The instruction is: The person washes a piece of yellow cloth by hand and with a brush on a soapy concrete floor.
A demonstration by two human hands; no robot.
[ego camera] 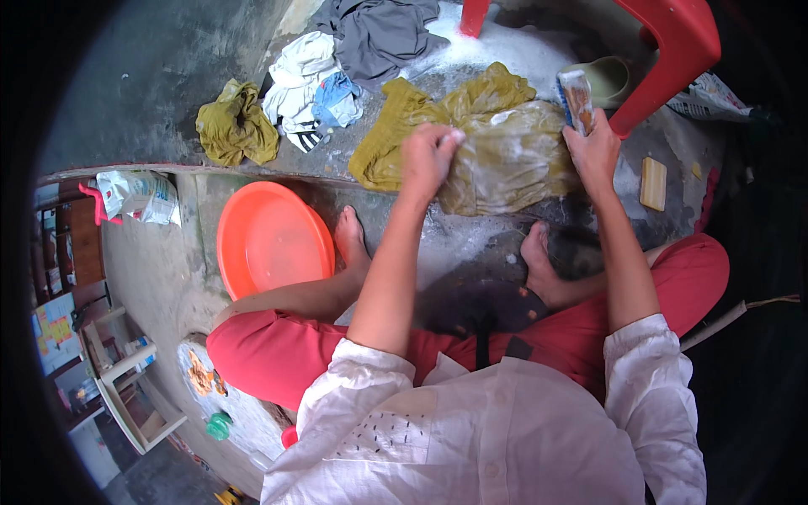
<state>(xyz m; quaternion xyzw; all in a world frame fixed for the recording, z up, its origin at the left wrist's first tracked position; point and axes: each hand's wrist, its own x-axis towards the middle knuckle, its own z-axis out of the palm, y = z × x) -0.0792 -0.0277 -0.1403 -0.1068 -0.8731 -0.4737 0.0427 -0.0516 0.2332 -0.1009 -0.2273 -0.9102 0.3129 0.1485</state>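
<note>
Spread over the wet concrete ledge is a soapy mustard-coloured garment (514,161) with a gathered elastic band at its left end. My left hand (429,158) pinches the cloth near its middle, foam on the fingertips. At the garment's right edge my right hand (593,148) grips a scrubbing brush (577,104), held up on end. The brush has a worn wooden back, blue bristles and suds at its top. A pale yellow bar of soap (653,184) lies on the ledge to the right of my right hand.
An orange plastic basin (275,240) stands by my left foot. Left along the ledge lie another mustard cloth (238,123), white clothes (302,76) and dark grey cloth (385,38). A red plastic stool (675,50) and a green clog (609,81) are at the upper right.
</note>
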